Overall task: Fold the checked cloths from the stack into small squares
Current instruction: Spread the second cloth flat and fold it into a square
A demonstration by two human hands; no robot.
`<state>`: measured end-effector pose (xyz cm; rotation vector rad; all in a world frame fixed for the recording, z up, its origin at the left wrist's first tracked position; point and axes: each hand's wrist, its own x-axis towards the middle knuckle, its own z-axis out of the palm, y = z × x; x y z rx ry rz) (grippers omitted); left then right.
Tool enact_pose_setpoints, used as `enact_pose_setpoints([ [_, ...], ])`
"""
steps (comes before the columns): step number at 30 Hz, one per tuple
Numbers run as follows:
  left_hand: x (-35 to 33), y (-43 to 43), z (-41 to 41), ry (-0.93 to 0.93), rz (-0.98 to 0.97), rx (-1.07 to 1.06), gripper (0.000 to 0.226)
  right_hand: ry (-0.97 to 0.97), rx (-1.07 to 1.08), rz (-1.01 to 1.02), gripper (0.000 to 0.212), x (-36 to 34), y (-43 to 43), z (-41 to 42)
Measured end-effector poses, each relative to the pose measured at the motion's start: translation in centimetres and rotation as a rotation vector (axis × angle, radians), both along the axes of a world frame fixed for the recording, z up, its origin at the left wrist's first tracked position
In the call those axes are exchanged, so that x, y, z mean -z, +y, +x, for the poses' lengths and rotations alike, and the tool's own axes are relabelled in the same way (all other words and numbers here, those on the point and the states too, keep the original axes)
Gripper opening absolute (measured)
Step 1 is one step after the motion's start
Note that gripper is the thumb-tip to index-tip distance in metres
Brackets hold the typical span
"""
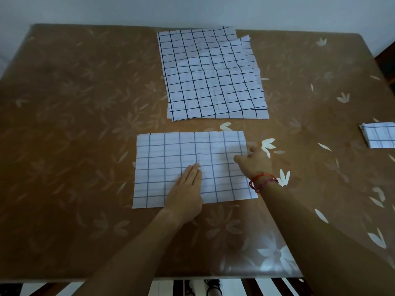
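A white checked cloth (171, 159), folded into a wide rectangle, lies flat on the table in front of me. My left hand (188, 189) rests palm down on its lower middle, fingers together and straight. My right hand (254, 161), with red thread bands at the wrist, sits at the cloth's right edge with its fingers curled around that edge. Beyond it lies the stack of unfolded checked cloths (213, 75), their corners slightly fanned at the top right. A small folded checked square (379, 135) sits at the far right.
The table (74, 103) wears a brown floral cover under a glossy sheet. Its near edge runs along the bottom of the view, with striped flooring below. A dark piece of furniture (388, 60) stands past the right edge.
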<state>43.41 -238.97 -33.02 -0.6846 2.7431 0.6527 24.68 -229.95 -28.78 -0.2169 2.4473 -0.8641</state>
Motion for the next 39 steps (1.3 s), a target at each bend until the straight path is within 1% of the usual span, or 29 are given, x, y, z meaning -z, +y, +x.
enact_pose_setpoints([
  [1, 0.0, 0.0, 0.0, 0.003, 0.007, -0.002, 0.067, -0.045, 0.04, -0.019, 0.031, 0.1, -0.2, -0.2],
  [2, -0.1, 0.0, 0.0, 0.007, 0.016, -0.006, 0.067, -0.089, 0.084, -0.05, 0.03, 0.1, -0.3, -0.4],
  [4, -0.1, -0.1, -0.1, 0.011, 0.026, -0.015, 0.067, -0.147, 0.163, -0.098, 0.042, 0.1, -0.6, -0.6],
  [9, 0.0, -0.1, 0.0, 0.022, 0.031, -0.02, 0.068, -0.197, 0.278, -0.187, 0.054, 0.0, -0.4, -0.8],
  [10, 0.0, -0.2, 0.0, 0.027, 0.035, -0.019, 0.069, -0.207, 0.306, -0.206, 0.052, 0.1, -0.2, -0.8],
  [11, 0.0, -0.2, 0.1, 0.033, 0.036, -0.016, 0.069, -0.233, 0.334, -0.223, 0.045, -0.1, 0.0, -0.8],
  [13, -0.1, -0.2, 0.1, 0.043, 0.042, -0.01, 0.07, -0.305, 0.367, -0.255, 0.024, -0.3, 0.5, -0.7],
  [15, -0.2, -0.4, 0.3, 0.058, 0.047, -0.003, 0.07, -0.354, 0.341, -0.251, 0.016, -0.6, 0.8, -0.5],
  [16, -0.2, -0.5, 0.3, 0.068, 0.046, 0.005, 0.07, -0.36, 0.313, -0.248, 0.016, -0.6, 0.9, -0.4],
  [19, -0.6, -0.6, 0.3, 0.113, 0.036, 0.015, 0.072, -0.325, 0.265, -0.233, 0.027, -0.3, 1.6, 0.0],
  [21, -0.9, -0.6, 0.5, 0.163, 0.021, 0.012, 0.073, -0.299, 0.277, -0.242, 0.027, -0.1, 2.3, 0.4],
  [23, -1.3, -0.3, 0.8, 0.195, 0.016, 0.027, 0.074, -0.307, 0.344, -0.286, 0.024, 0.0, 3.1, 0.8],
  [26, -1.8, 0.6, 1.5, 0.193, 0.01, 0.079, 0.079, -0.377, 0.487, -0.321, 0.026, 0.5, 4.3, 1.9],
  [28, -1.7, 1.3, 2.0, 0.168, -0.009, 0.105, 0.082, -0.463, 0.532, -0.372, 0.034, 0.7, 5.0, 3.1],
  [30, -1.6, 2.1, 2.7, 0.122, -0.029, 0.102, 0.085, -0.512, 0.537, -0.399, 0.045, 1.5, 5.6, 4.3],
  [31, -1.5, 2.5, 3.1, 0.104, -0.033, 0.088, 0.085, -0.534, 0.541, -0.416, 0.043, 1.4, 6.0, 5.0],
  [33, -1.5, 3.2, 3.8, 0.088, -0.032, 0.053, 0.085, -0.622, 0.524, -0.433, 0.016, 0.2, 6.3, 6.9],
  [34, -1.5, 3.5, 4.2, 0.076, -0.04, 0.047, 0.084, -0.705, 0.491, -0.451, 0.009, -0.3, 6.5, 7.7],
  [36, -1.4, 3.9, 5.1, 0.049, -0.061, 0.039, 0.087, -0.854, 0.4, -0.497, 0.013, -1.2, 7.2, 8.9],
  [38, -1.2, 4.1, 6.0, 0.053, -0.056, 0.024, 0.092, -0.936, 0.323, -0.555, 0.006, -1.6, 8.2, 9.6],
  [39, -1.1, 4.1, 6.4, 0.063, -0.049, 0.022, 0.092, -0.936, 0.281, -0.544, 0.015, -1.4, 9.6, 9.6],
])
